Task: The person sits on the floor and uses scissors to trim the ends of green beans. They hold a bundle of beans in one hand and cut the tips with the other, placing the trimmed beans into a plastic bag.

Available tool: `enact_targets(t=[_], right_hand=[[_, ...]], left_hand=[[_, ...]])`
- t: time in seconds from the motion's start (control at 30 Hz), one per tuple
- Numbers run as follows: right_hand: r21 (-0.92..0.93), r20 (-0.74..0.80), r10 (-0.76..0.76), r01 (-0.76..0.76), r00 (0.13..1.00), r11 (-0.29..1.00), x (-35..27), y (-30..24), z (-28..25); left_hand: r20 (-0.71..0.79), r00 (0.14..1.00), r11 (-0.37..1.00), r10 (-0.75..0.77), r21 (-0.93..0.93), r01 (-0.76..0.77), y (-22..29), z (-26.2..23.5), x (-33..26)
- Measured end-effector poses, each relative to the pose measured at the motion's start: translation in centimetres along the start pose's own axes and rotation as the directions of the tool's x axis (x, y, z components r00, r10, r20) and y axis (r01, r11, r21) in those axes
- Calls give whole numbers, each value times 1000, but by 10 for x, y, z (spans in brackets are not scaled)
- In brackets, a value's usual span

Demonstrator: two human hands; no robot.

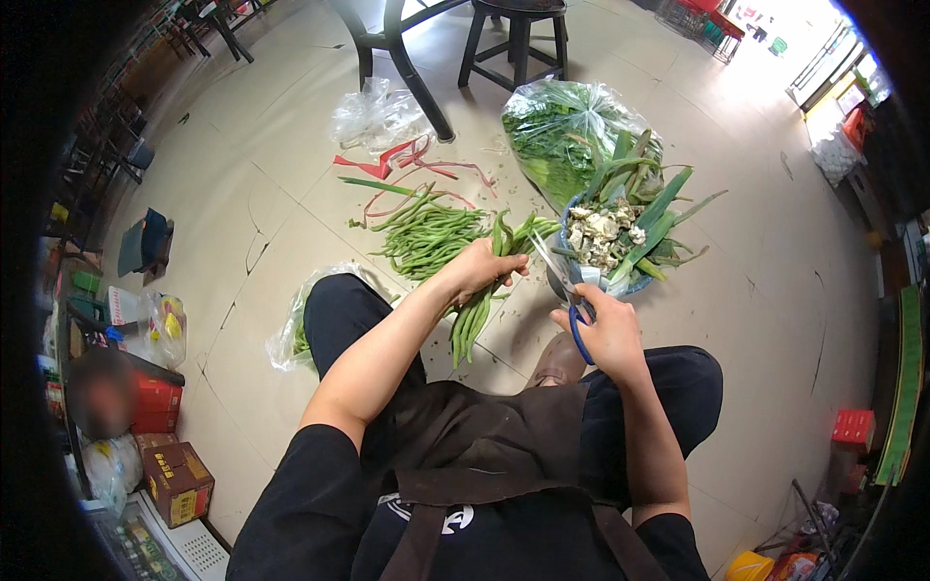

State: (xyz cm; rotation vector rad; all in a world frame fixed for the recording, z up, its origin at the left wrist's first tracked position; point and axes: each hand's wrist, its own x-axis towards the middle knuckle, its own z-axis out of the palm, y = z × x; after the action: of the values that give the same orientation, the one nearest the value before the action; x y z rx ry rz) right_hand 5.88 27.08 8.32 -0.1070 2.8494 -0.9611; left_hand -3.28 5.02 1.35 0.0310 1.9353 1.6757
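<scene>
My left hand (481,266) is closed round a bunch of green beans (471,327), whose ends hang below the fist and stick out above it. In my right hand (610,334) is a pair of scissors (579,329) with blue handles, its blades pointing up and left toward the tops of the bunch. Just beyond my left hand a pile of green beans (426,235) lies on the floor. Right of the blades stands a blue basket (635,285) full of vegetable scraps and long green leaves (659,232).
A clear bag of leafy greens (557,136) lies behind the basket. Red ties (397,158) and a crumpled clear bag (378,116) are on the tiles beyond the pile. Another clear bag (295,324) rests by my left knee. Dark stools (518,44) stand at the far side.
</scene>
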Motion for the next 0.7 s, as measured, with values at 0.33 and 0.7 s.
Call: enact_targets(t=[0.33,0.7], right_hand=[[177,27,121,-124,992,976,3,4,7],[-88,-128,-192,181,973,980,1,-8,11]], left_hand=[[-48,999,992,4,124,2,5,1,-3],[-178,982,984,59,176,-28,-22,-2,12]])
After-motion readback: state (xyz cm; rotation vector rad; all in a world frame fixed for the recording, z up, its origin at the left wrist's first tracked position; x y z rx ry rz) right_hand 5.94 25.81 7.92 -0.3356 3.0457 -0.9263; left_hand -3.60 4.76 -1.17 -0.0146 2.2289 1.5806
